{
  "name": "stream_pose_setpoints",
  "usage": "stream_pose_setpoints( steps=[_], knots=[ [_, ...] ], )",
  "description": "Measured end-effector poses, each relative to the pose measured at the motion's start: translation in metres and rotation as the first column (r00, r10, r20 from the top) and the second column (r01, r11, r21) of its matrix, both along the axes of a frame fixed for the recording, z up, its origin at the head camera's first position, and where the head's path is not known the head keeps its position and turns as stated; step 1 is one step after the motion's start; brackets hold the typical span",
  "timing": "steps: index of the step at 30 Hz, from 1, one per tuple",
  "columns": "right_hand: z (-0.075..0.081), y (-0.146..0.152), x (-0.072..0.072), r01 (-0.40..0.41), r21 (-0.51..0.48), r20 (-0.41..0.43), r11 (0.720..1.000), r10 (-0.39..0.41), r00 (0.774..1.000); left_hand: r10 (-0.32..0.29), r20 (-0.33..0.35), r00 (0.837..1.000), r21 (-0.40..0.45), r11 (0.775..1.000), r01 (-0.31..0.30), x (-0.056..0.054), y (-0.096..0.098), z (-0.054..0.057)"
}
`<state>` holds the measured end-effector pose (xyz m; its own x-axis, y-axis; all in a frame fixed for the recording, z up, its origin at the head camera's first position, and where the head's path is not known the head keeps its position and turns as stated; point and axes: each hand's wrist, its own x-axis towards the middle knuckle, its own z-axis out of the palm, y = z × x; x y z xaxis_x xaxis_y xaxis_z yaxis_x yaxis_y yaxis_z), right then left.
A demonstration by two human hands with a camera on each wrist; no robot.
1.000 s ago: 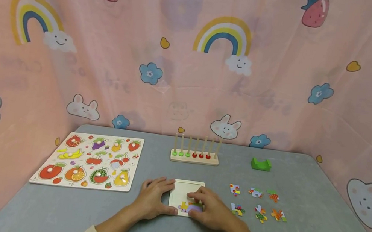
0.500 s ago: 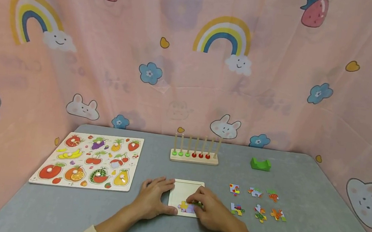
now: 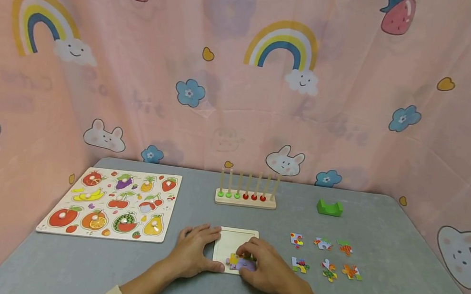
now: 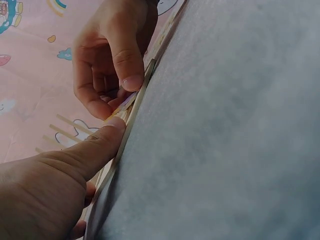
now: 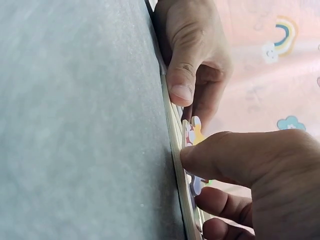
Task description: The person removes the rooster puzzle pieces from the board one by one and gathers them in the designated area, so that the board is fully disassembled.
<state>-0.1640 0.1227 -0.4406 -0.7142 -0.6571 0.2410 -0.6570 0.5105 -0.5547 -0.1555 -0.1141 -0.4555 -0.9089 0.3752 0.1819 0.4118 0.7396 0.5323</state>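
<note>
A pale wooden puzzle tray (image 3: 230, 240) lies on the table in front of the person. The left hand (image 3: 194, 253) holds its left side, with the thumb at the near left corner. Over the tray's near right part, the right hand (image 3: 265, 267) pinches a purple-and-yellow jigsaw piece (image 3: 244, 264) between thumb and fingers. In the right wrist view that jigsaw piece (image 5: 196, 132) stands tilted at the tray's near edge, its knobbed end sticking up past the thumb. The right hand's fingers hide part of it.
Several loose jigsaw pieces (image 3: 300, 265) lie in two rows to the right. A wooden peg stand (image 3: 246, 202) with green and red beads is at the back, and a green block (image 3: 330, 208) farther right. A fruit puzzle board (image 3: 108, 205) lies at the left.
The right thumb drew back to the right, then returned to the near side of the jigsaw piece. The piece has shifted slightly and now looks tilted. The left hand has stayed put.
</note>
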Motion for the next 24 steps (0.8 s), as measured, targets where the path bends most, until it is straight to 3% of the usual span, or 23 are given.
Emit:
stream_pose_setpoints(
  steps=[7, 14, 24],
  knots=[
    [0.0003, -0.0007, -0.0013, -0.025, 0.008, 0.020, 1.000, 0.025, 0.999, -0.001, -0.010, 1.000, 0.007, 1.000, 0.001, -0.0001, -0.0002, -0.0001],
    [0.0016, 0.0001, -0.0001, -0.051, 0.015, -0.034, 0.999, 0.051, 0.998, 0.002, -0.032, 0.999, -0.002, 1.000, -0.003, -0.0006, -0.0003, -0.0013],
    [0.0074, 0.0014, 0.0020, -0.042, 0.029, -0.007, 0.999, 0.043, 0.999, 0.004, -0.023, 1.000, -0.002, 1.000, -0.004, 0.0004, -0.0001, -0.0020]
  ],
)
